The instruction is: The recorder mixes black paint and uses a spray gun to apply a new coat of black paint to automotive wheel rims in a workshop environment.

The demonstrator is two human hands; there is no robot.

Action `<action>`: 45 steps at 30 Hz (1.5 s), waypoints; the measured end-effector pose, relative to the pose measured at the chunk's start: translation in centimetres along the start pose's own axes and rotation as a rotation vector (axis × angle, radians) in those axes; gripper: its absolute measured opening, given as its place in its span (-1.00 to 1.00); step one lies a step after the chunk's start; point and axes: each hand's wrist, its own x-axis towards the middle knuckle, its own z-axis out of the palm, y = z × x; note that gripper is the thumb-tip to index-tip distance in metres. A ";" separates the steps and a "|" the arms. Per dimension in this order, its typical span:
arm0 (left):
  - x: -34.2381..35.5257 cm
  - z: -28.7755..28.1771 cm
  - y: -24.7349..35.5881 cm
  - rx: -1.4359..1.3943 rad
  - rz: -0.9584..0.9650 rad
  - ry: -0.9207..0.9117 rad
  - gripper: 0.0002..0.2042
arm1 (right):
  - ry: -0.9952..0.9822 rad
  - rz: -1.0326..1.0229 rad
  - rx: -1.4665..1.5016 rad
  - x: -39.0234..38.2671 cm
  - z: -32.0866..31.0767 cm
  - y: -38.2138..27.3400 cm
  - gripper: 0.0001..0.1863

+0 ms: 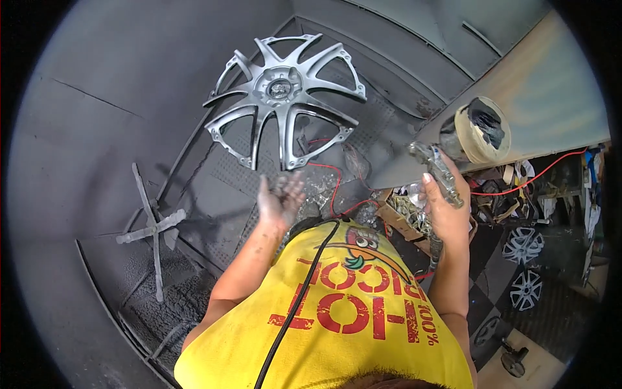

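Note:
A silver multi-spoke car wheel face [297,104] sits in front of me at the far side, its centre cap in the middle. My left hand [280,202], dusted with grey, is just below its near edge with the fingers spread and nothing in them. Whether the fingertips touch the rim I cannot tell. On the right, my right hand [448,211] is wrapped round a paint-crusted spray gun [433,165]. A dark hose end [435,251] hangs below that hand. What holds the wheel up is mostly hidden.
A grey cross-shaped stand [154,228] is at the left. On the bench [538,78] at the right stands a tub [499,133] with dark contents. A red hose [338,185] snakes across the floor. A cardboard box [396,217] holds crumpled scraps; other wheels [523,245] lie at far right.

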 end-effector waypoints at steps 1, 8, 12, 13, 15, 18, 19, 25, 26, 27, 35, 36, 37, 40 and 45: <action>0.0 0.3 -0.8 0.001 -0.001 0.001 -0.37 | 0.057 -0.075 -0.039 0.1 -0.4 0.9 -0.51; 0.5 1.9 -1.8 -0.035 -0.105 -0.138 -0.29 | 0.145 -0.133 -0.058 1.0 -0.3 -0.5 -0.52; 1.2 0.3 0.3 -0.026 -0.042 -0.032 -0.37 | 0.027 -0.134 -0.077 -0.4 0.2 -1.9 -0.50; 1.1 0.0 1.0 -0.011 -0.023 0.011 -0.39 | -0.040 -0.084 -0.020 -0.9 0.3 -2.5 -0.49; 0.6 -0.4 2.3 0.028 0.019 0.058 -0.42 | -0.189 -0.068 0.022 -1.0 0.0 -2.6 -0.48; -0.8 -0.6 4.1 0.031 0.061 0.139 -0.37 | -0.285 -0.007 0.161 -1.1 0.2 -2.8 -0.48; -0.8 -1.2 4.7 0.080 0.092 0.118 -0.33 | -0.271 -0.008 0.196 -1.0 0.5 -2.3 -0.49; -1.4 -3.1 9.1 0.038 0.251 0.187 -0.30 | 0.000 -0.103 0.017 -0.4 0.1 0.1 -0.50; -1.4 -3.4 10.0 0.018 0.287 0.186 -0.30 | 0.000 -0.101 0.015 -0.4 -0.2 0.3 -0.50; -1.0 -4.2 10.9 0.012 0.329 0.159 -0.30 | 0.062 -0.119 -0.040 -0.1 -0.3 0.5 -0.50; 2.1 -5.9 8.3 0.001 0.316 0.260 -0.46 | 0.084 -0.118 -0.047 0.9 -0.3 -0.5 -0.49; 2.4 -6.5 6.6 0.071 0.240 0.171 -0.53 | 0.035 -0.107 -0.048 0.4 -0.1 -0.8 -0.48; 2.7 -6.9 4.5 0.133 0.167 0.084 -0.59 | 0.002 -0.106 -0.016 0.1 0.1 -1.1 -0.46; 0.8 -3.6 -0.7 0.296 0.085 -0.107 -0.67 | -0.164 -0.018 0.074 -1.1 0.0 -1.8 -0.40; 1.2 -0.4 -3.0 0.440 0.040 -0.402 -0.50 | -0.396 -0.031 0.249 -1.2 -0.1 -2.9 -0.34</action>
